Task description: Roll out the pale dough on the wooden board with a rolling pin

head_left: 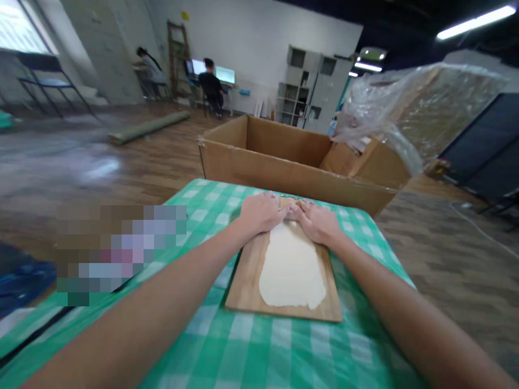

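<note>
A flat, pale sheet of dough lies lengthwise on a wooden board, its wider end towards me. At the far end of the sheet, my left hand and my right hand meet with thumbs nearly touching. Both have their fingers curled down over the dough's far edge, pinching it between them. My fingers partly hide that edge and the top of the board. Under the board spreads a green and white checked tablecloth.
A large open cardboard box stands just beyond the table, with plastic-wrapped goods at its right. A blurred-out object lies on the table's left side. Two people sit at the back, one at a computer.
</note>
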`<move>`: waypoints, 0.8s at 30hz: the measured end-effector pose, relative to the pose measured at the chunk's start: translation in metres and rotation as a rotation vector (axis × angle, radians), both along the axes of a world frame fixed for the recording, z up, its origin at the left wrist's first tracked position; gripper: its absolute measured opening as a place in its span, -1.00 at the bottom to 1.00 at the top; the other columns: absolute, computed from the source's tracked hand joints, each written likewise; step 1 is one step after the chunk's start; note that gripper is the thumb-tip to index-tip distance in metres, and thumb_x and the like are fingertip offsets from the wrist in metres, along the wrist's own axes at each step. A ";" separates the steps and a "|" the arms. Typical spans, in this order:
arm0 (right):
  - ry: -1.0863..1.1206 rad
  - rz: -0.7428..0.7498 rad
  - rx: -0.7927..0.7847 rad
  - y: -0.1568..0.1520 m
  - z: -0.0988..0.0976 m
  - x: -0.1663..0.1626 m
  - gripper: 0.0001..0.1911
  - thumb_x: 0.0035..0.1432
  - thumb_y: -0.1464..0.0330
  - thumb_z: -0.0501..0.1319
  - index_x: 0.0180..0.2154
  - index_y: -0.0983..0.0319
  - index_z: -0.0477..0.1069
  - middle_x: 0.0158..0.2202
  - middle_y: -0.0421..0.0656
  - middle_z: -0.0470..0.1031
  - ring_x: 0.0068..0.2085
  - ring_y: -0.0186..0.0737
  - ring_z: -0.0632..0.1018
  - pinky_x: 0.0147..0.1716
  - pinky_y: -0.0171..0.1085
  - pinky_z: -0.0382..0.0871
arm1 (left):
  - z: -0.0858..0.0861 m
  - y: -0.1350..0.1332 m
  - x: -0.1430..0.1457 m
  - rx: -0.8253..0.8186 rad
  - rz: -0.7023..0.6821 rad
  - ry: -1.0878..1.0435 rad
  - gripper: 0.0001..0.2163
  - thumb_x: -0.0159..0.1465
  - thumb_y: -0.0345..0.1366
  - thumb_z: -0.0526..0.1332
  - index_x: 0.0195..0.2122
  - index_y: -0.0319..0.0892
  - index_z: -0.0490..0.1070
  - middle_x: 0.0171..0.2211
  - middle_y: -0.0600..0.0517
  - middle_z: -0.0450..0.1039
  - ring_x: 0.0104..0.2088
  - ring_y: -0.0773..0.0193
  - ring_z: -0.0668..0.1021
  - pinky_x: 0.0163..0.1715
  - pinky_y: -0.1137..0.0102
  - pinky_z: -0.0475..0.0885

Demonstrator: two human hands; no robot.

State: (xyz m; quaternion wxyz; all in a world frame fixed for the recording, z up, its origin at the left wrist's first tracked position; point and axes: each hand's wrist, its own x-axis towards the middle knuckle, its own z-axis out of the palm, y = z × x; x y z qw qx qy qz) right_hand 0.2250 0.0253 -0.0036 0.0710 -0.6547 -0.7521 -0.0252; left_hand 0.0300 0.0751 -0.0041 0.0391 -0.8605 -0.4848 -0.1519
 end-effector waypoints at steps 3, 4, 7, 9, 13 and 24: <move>-0.025 -0.019 0.005 0.002 -0.002 0.001 -0.01 0.41 -0.19 -0.50 0.38 0.21 0.30 0.40 0.00 0.34 0.40 0.06 0.35 0.31 0.00 0.25 | -0.001 -0.001 -0.001 0.017 0.002 -0.032 -0.34 0.49 0.17 -0.18 -0.03 -0.17 0.60 0.00 -0.23 0.60 0.05 -0.14 0.60 -0.03 0.08 0.44; -0.028 -0.019 0.003 0.002 -0.002 0.001 -0.01 0.41 -0.18 -0.51 0.38 0.20 0.30 0.40 0.00 0.34 0.39 0.07 0.35 0.31 0.01 0.27 | -0.002 -0.002 -0.001 0.019 0.002 -0.034 -0.34 0.49 0.17 -0.18 -0.04 -0.16 0.61 -0.01 -0.22 0.61 0.04 -0.13 0.60 -0.03 0.08 0.44; -0.026 -0.014 -0.009 0.001 0.000 0.000 -0.01 0.42 -0.17 -0.52 0.38 0.20 0.30 0.40 0.01 0.34 0.38 0.09 0.37 0.29 0.01 0.28 | -0.002 -0.002 -0.002 0.020 0.011 -0.024 -0.34 0.48 0.18 -0.18 -0.04 -0.16 0.61 -0.02 -0.21 0.61 0.02 -0.11 0.61 -0.04 0.11 0.44; -0.013 -0.019 -0.025 -0.001 0.001 0.000 -0.01 0.41 -0.19 -0.49 0.39 0.22 0.29 0.40 0.02 0.33 0.37 0.11 0.38 0.29 0.02 0.28 | -0.003 -0.003 -0.001 0.015 0.022 -0.018 -0.34 0.48 0.18 -0.18 -0.02 -0.16 0.60 0.00 -0.21 0.61 0.02 -0.10 0.61 -0.04 0.10 0.44; 0.032 -0.017 -0.037 -0.013 0.003 0.000 0.03 0.40 -0.22 -0.46 0.42 0.33 0.21 0.44 0.10 0.24 0.41 0.14 0.32 0.33 0.05 0.22 | -0.002 -0.010 -0.001 -0.008 0.015 -0.014 -0.33 0.48 0.19 -0.20 0.05 -0.17 0.57 0.09 -0.22 0.57 0.09 -0.13 0.58 0.02 0.08 0.42; 0.035 0.096 0.048 -0.076 -0.001 -0.005 0.12 0.36 -0.29 -0.30 0.46 0.54 0.04 0.50 0.22 0.02 0.52 0.17 0.03 0.47 0.03 -0.12 | 0.001 -0.069 -0.022 0.017 -0.079 0.029 -0.35 0.44 0.21 -0.04 0.29 -0.19 0.36 0.28 -0.21 0.44 0.26 -0.14 0.46 0.28 0.07 0.26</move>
